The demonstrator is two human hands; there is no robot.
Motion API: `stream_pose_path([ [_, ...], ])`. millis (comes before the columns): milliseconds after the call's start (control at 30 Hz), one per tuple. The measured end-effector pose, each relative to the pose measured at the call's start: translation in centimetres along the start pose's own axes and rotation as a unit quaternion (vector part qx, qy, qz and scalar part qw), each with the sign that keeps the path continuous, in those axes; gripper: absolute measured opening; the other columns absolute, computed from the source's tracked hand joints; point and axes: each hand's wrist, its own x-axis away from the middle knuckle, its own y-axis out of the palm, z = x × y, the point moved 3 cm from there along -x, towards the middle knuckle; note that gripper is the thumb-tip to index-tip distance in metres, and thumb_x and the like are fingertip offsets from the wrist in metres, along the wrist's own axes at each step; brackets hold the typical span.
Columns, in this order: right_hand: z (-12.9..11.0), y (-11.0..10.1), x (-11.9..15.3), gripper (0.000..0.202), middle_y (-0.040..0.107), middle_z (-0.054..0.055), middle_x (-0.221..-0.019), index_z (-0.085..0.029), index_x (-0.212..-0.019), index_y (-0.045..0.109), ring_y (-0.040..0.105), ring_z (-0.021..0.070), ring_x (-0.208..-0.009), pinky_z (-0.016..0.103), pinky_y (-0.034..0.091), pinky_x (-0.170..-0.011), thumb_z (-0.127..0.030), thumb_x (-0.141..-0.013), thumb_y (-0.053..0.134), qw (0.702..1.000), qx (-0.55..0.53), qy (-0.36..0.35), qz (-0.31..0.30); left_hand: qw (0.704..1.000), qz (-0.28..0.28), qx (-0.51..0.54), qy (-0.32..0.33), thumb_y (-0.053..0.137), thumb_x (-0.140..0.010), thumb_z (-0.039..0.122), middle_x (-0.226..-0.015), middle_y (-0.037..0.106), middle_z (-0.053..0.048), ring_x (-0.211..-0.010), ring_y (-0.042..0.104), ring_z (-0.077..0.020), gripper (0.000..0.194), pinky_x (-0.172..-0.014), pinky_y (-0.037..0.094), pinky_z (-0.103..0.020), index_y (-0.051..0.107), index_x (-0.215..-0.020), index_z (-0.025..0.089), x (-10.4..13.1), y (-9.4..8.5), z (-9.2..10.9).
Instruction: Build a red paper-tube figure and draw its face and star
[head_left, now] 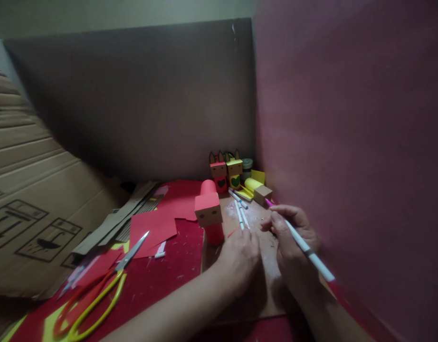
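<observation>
In the head view my right hand (293, 232) grips a white felt-tip marker (313, 259) with a magenta end pointing away from me. My left hand (242, 256) rests low over the board, its fingers curled down; the fingertips and anything in them are hidden. Just beyond those fingers lie several white markers (242, 213). Left of them stands a red paper figure (209, 213) with a box-shaped cardboard head, two drawn dots on the front and a red tube behind. A yellow tube with a cardboard box end (260, 191) lies beyond my right hand.
Two eared figures, one red (219, 173) and one yellow (234, 172), stand at the back beside a small jar (246, 166). Open scissors (115, 275), red paper (153, 230) and cardboard strips (115, 223) lie left. A carton (26, 190) and a pink wall (347, 118) flank the table.
</observation>
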Motion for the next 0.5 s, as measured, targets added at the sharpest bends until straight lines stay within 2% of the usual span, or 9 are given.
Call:
stream_pose_path([
  [67, -0.1, -0.1, 0.0, 0.011, 0.068, -0.002, -0.066, -0.021, -0.092, 0.067, 0.065, 0.0135, -0.06, 0.026, 0.053, -0.059, -0.032, -0.088, 0.066, 1.0, 0.009, -0.004, 0.008, 0.997, -0.039, -0.059, 0.015, 0.058, -0.079, 0.011, -0.085, 0.062, -0.016, -0.089, 0.062, -0.0366, 0.008, -0.066, 0.049, -0.041, 0.063, -0.078, 0.017, 2.3, 0.2, 1.1],
  [133, -0.4, 0.0, 0.2, 0.013, 0.067, -0.001, -0.064, -0.021, -0.089, 0.068, 0.064, 0.0141, -0.057, 0.028, 0.053, -0.059, -0.033, -0.087, 0.067, 1.0, 0.012, -0.008, 0.016, 0.956, -0.145, -0.243, 0.07, 0.053, -0.081, 0.007, -0.087, 0.064, -0.016, -0.081, 0.062, -0.0314, 0.015, -0.057, 0.046, -0.036, 0.063, -0.086, 0.017, 5.0, -0.2, 2.0],
  [167, -0.6, 0.0, 0.3, 0.013, 0.067, -0.001, -0.064, -0.021, -0.089, 0.068, 0.063, 0.0144, -0.057, 0.029, 0.054, -0.06, -0.034, -0.087, 0.067, 1.0, 0.017, -0.009, 0.019, 0.937, -0.174, -0.295, 0.073, 0.052, -0.082, 0.007, -0.084, 0.064, -0.013, -0.073, 0.061, -0.0273, 0.017, -0.053, 0.043, -0.033, 0.064, -0.087, 0.017, 6.1, -1.1, 2.0],
  [233, -1.1, 0.1, 0.6, 0.012, 0.067, 0.0, -0.067, -0.023, -0.088, 0.07, 0.063, 0.0152, -0.06, 0.032, 0.055, -0.065, -0.034, -0.088, 0.066, 0.999, 0.046, -0.009, 0.015, 0.922, -0.189, -0.337, 0.035, 0.05, -0.087, 0.011, -0.089, 0.066, -0.01, -0.066, 0.06, -0.0219, 0.02, -0.053, 0.041, -0.031, 0.064, -0.098, 0.019, 7.7, -4.4, 1.1],
  [267, -1.3, 0.1, 0.7, 0.012, 0.068, 0.0, -0.068, -0.024, -0.088, 0.071, 0.064, 0.0155, -0.063, 0.033, 0.055, -0.069, -0.034, -0.089, 0.065, 0.998, 0.062, -0.009, 0.009, 0.919, -0.17, -0.356, -0.009, 0.049, -0.089, 0.013, -0.09, 0.066, -0.009, -0.065, 0.06, -0.0211, 0.018, -0.053, 0.04, -0.031, 0.064, -0.095, 0.02, 8.2, -6.5, 0.1],
  [333, -1.4, 0.2, 0.9, 0.014, 0.068, 0.0, -0.07, -0.025, -0.087, 0.074, 0.065, 0.0172, -0.069, 0.035, 0.054, -0.07, -0.033, -0.09, 0.063, 0.996, 0.088, -0.023, -0.024, 0.914, -0.088, -0.38, -0.112, 0.053, -0.087, 0.018, -0.09, 0.064, -0.008, -0.068, 0.06, -0.0211, 0.012, -0.058, 0.041, -0.031, 0.064, -0.09, 0.021, 8.6, -11.5, -2.5],
  [400, -1.0, 0.4, 1.0, 0.013, 0.067, 0.0, -0.068, -0.026, -0.091, 0.075, 0.065, 0.0181, -0.068, 0.035, 0.053, -0.066, -0.032, -0.089, 0.064, 0.992, 0.097, -0.027, -0.079, 0.915, -0.022, -0.365, -0.171, 0.057, -0.083, 0.021, -0.097, 0.063, -0.008, -0.078, 0.062, -0.0229, 0.013, -0.067, 0.044, -0.033, 0.064, -0.094, 0.022, 8.8, -15.5, -5.3],
  [433, -0.6, 0.6, 1.0, 0.013, 0.067, 0.0, -0.066, -0.025, -0.094, 0.075, 0.064, 0.0178, -0.065, 0.034, 0.053, -0.064, -0.032, -0.088, 0.065, 0.99, 0.089, -0.013, -0.112, 0.915, -0.007, -0.362, -0.181, 0.054, -0.086, 0.022, -0.098, 0.062, -0.009, -0.081, 0.062, -0.0239, 0.014, -0.07, 0.044, -0.034, 0.064, -0.096, 0.021, 8.8, -16.9, -6.6],
  [500, 0.4, 0.9, 1.1, 0.013, 0.068, -0.001, -0.062, -0.024, -0.097, 0.07, 0.064, 0.0168, -0.06, 0.032, 0.052, -0.061, -0.031, -0.087, 0.067, 0.982, 0.038, 0.058, -0.176, 0.92, 0.004, -0.341, -0.191, 0.052, -0.088, 0.027, -0.095, 0.061, -0.008, -0.084, 0.062, -0.0233, 0.014, -0.072, 0.045, -0.033, 0.064, -0.093, 0.021, 8.8, -18.4, -8.7],
])
